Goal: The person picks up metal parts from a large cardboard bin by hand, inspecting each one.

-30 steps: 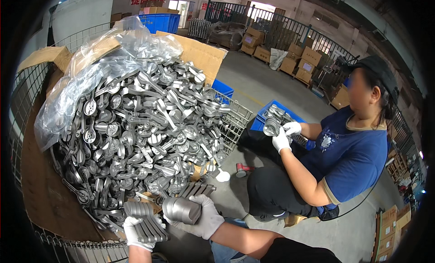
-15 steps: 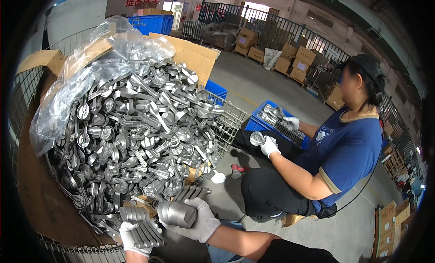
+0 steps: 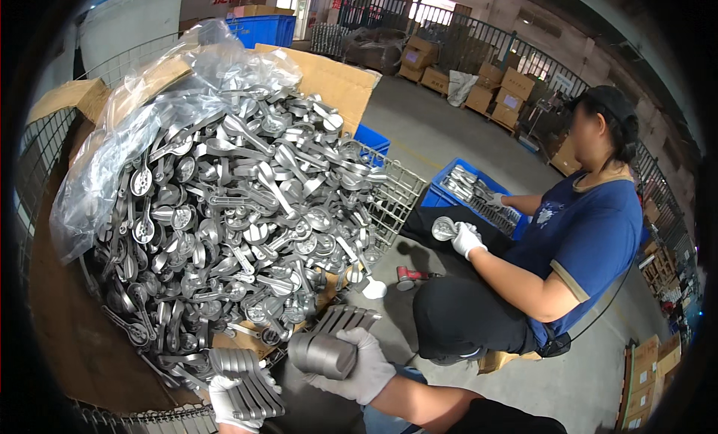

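My left hand (image 3: 224, 404), in a white glove, is closed around a nested row of grey metal spoon-shaped parts (image 3: 254, 395), their handles side by side. To its right, my gloved right hand (image 3: 366, 373) grips a second nested stack of the same spoon-shaped parts (image 3: 323, 355). The stack's round bowl ends face my left hand, and its handles fan out behind toward the upper right. The two stacks are apart. Just beyond both hands rises a big heap of loose spoon-shaped parts (image 3: 224, 209). My right fingers are partly hidden behind their stack.
A wire cage (image 3: 400, 191) with cardboard sheets (image 3: 329, 78) and clear plastic film (image 3: 112, 172) surrounds the heap. At right sits a co-worker (image 3: 591, 224) holding a round metal part beside a blue crate (image 3: 456, 168) of parts. A red tool (image 3: 407, 278) lies on the floor.
The whole view has shifted, so heap, crate and co-worker appear farther right. Both my hands keep their stacks. The co-worker's far hand looks lower over the blue crate.
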### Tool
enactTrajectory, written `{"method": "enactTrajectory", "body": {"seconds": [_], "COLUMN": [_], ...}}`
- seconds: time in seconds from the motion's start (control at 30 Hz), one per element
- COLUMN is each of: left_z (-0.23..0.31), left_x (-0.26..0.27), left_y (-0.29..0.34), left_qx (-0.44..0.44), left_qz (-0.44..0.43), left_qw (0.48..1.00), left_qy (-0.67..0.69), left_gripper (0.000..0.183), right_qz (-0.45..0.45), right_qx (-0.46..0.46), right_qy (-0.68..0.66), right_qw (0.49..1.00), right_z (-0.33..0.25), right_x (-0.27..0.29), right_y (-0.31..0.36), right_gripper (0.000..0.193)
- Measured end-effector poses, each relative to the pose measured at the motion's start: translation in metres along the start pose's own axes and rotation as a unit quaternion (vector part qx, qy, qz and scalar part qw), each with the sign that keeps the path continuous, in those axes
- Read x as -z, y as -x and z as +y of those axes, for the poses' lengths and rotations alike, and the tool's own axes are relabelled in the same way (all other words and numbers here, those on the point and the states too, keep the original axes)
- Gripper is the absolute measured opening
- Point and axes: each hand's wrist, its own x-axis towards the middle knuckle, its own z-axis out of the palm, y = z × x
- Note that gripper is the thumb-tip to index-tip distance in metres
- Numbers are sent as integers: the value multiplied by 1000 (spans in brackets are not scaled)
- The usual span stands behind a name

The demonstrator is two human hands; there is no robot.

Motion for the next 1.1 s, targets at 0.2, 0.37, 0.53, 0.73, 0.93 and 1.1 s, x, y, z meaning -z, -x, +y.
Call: {"method": "enactTrajectory", "body": {"seconds": [0.2, 0.37, 0.53, 0.73, 0.93, 1.1], "left_z": [11, 16, 30, 52, 59, 56], "left_x": [33, 44, 31, 21, 24, 28], "left_y": [1, 14, 24, 20, 27, 25], "left_qx": [81, 104, 77, 60, 33, 48], "left_qz": [20, 92, 39, -102, -56, -75], "left_qw": [996, 988, 991, 981, 989, 985], "left_qy": [13, 66, 100, 155, 131, 145], "left_gripper": [54, 58, 71, 71, 72, 60], "right_qz": [-88, -38, -91, 35, 26, 16], "right_qx": [-5, 122, 196, 260, 246, 229], "right_qy": [-35, 54, 79, 94, 118, 51], "right_qw": [996, 990, 973, 960, 962, 972], "right_z": [-11, -12, -18, -3, 0, -3], "right_x": [13, 16, 10, -4, -5, -5], "right_y": [-1, -1, -6, -4, -8, -4], "right_gripper": [48, 54, 61, 60, 54, 52]}}
